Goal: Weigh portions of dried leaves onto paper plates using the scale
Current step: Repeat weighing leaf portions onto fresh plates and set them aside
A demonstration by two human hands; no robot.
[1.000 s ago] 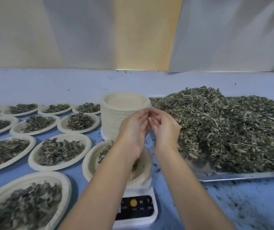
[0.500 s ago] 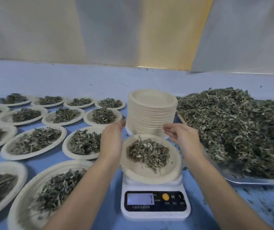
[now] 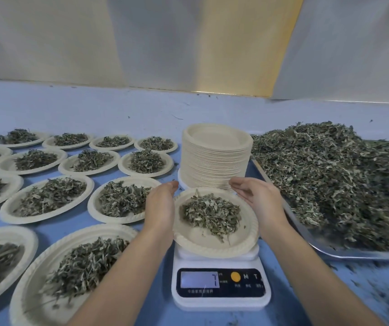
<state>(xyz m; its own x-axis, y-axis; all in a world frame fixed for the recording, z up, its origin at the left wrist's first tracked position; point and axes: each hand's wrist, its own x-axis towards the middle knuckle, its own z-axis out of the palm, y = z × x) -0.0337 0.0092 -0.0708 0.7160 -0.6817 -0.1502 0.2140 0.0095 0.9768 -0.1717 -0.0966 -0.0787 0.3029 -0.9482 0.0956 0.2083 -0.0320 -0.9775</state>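
Note:
A white digital scale (image 3: pixel 220 288) stands in front of me with its display lit. On it sits a paper plate (image 3: pixel 193 241) holding a small heap of dried leaves (image 3: pixel 211 214). My left hand (image 3: pixel 160 208) lies along the plate's left rim with straight fingers. My right hand (image 3: pixel 255 196) hovers palm-in at the plate's right rim, fingers relaxed. A tall stack of blank paper plates (image 3: pixel 215 156) stands just behind. A big pile of dried leaves (image 3: pixel 330 177) fills a metal tray (image 3: pixel 365 255) at the right.
Several filled paper plates (image 3: pixel 47 196) cover the blue tabletop (image 3: pixel 94 109) to the left, the nearest one (image 3: pixel 75 267) beside my left forearm. Leaf crumbs lie scattered on the table at the lower right. A pale curtain hangs behind the table.
My hands came down from the top of the plate stack and spread apart to either side of the plate on the scale. The view shifted right, showing the scale's display.

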